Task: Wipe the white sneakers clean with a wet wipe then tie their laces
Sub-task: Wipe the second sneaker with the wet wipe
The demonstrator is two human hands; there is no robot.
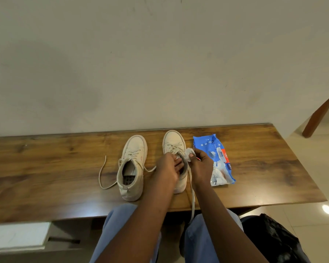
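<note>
Two white high-top sneakers stand toes-away on the wooden table (46, 168). The left sneaker (132, 164) is free, with its laces loose and trailing on the wood. My left hand (168, 167) grips the collar of the right sneaker (174, 141), fingers inside its opening. My right hand (200, 165) presses a crumpled white wet wipe (188, 153) against that shoe's right side near the laces. One loose lace (193, 198) hangs over the table's front edge.
A blue pack of wet wipes (215, 160) lies just right of my right hand. A plain wall rises behind the table. A black bag (273, 240) sits on the floor at the lower right. A wooden leg (319, 114) slants in at the right.
</note>
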